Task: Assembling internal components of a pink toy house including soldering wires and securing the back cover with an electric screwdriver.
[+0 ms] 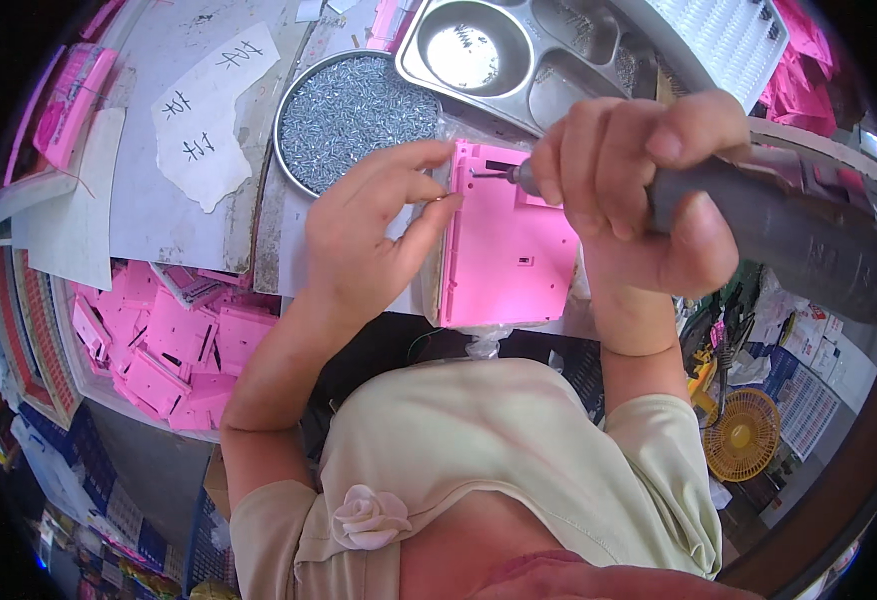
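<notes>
A pink plastic housing (514, 250) lies in front of me at the table's edge. My right hand (629, 180) is closed round a dark grey electric screwdriver (779, 225), held nearly level. Its thin bit (494, 175) points left, over the housing's upper left corner; whether the tip touches cannot be told. At the housing's left edge is my left hand (369, 225), thumb and fingertips drawn together. A tiny metallic glint shows between them, too small to name. The index fingertip is by the upper corner. Behind that hand stands a round metal pan of small silvery screws (359, 115).
A steel compartment tray (519, 82) with a few small parts stands at the far side. At lower left, a bin holds several pink housings (174, 340). A torn paper with handwriting (214, 125) lies on the table. A yellow basket (742, 435) sits low at right.
</notes>
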